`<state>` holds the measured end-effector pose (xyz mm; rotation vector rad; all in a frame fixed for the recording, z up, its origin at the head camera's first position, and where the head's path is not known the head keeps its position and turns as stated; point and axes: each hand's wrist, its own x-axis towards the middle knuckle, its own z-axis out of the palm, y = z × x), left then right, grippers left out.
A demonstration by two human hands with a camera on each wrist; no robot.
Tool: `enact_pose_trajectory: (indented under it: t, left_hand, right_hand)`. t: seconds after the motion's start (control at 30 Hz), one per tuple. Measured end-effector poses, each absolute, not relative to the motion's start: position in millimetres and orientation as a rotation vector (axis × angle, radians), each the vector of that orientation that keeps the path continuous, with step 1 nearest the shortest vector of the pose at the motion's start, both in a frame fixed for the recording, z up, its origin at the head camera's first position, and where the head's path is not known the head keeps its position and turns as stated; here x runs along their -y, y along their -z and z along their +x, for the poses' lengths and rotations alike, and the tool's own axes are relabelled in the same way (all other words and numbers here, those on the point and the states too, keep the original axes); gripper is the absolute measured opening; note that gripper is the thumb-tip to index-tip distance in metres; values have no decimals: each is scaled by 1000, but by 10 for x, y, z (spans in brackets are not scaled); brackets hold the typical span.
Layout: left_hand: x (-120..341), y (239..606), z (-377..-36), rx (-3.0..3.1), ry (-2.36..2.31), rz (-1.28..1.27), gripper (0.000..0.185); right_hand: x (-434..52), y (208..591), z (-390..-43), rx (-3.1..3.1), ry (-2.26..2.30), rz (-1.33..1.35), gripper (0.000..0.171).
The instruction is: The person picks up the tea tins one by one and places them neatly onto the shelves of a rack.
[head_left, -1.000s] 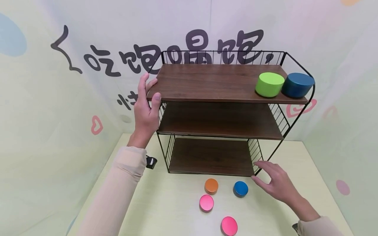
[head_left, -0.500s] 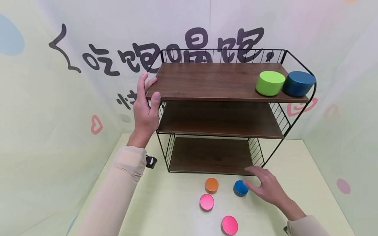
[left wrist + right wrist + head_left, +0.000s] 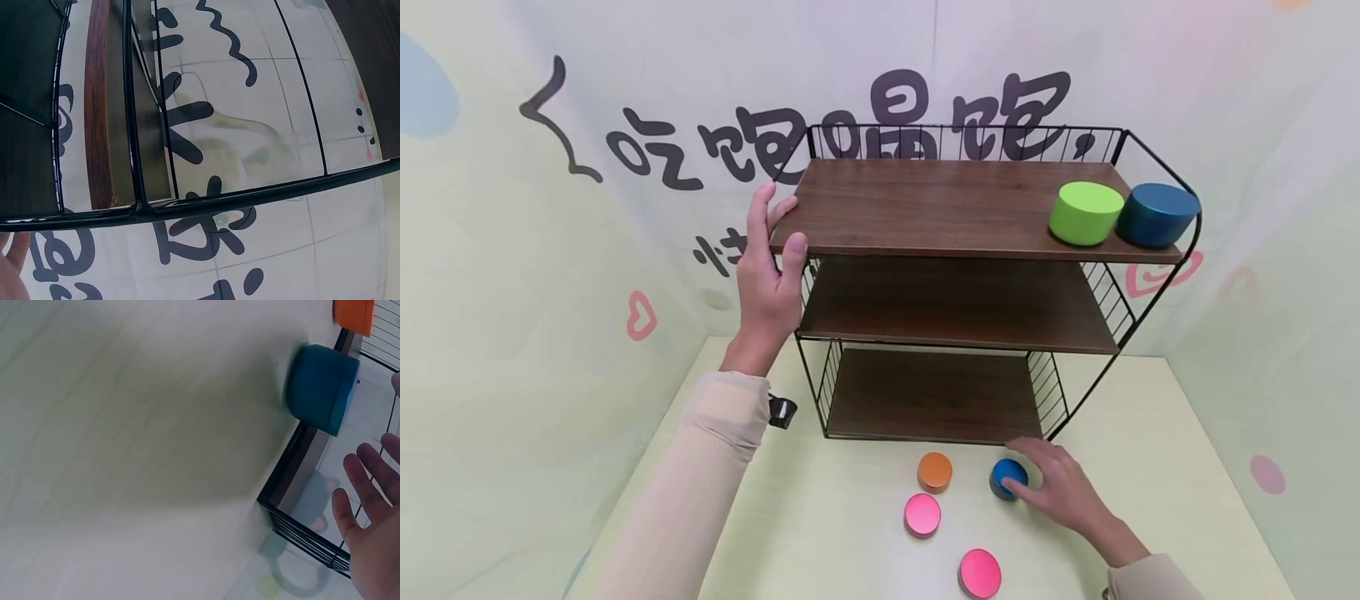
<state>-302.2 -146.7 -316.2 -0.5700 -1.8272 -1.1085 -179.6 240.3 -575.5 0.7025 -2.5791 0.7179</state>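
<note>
With the right hand's (image 3: 1063,493) thumb and fingers parted wide and holding nothing, an off-centre pinch could skid the small blue canister (image 3: 1006,468), which sits on the counter (image 3: 842,533) at its thumb tip, into the orange canister (image 3: 935,472) beyond. The left hand (image 3: 767,287) grips the near corner of the rack (image 3: 910,208); a tug could shift it. Since a second ago, the right hand has moved from the rack's lower corner to the blue canister; the left hand's grip looks unchanged.
</note>
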Motion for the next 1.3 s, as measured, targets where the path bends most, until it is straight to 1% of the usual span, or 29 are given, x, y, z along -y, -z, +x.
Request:
enact_pose_trajectory:
  t: [0.67,1.3]
  left_hand:
    - [1478,3170,-3036,1836,1115,-568,65]
    - [1487,3160,-3031,1836,1099,-584,65]
  right_hand:
    - [-2353,5930,-1748,2657,-643,753,51]
    - [-2315,5888,-1736,2661,-583,767,52]
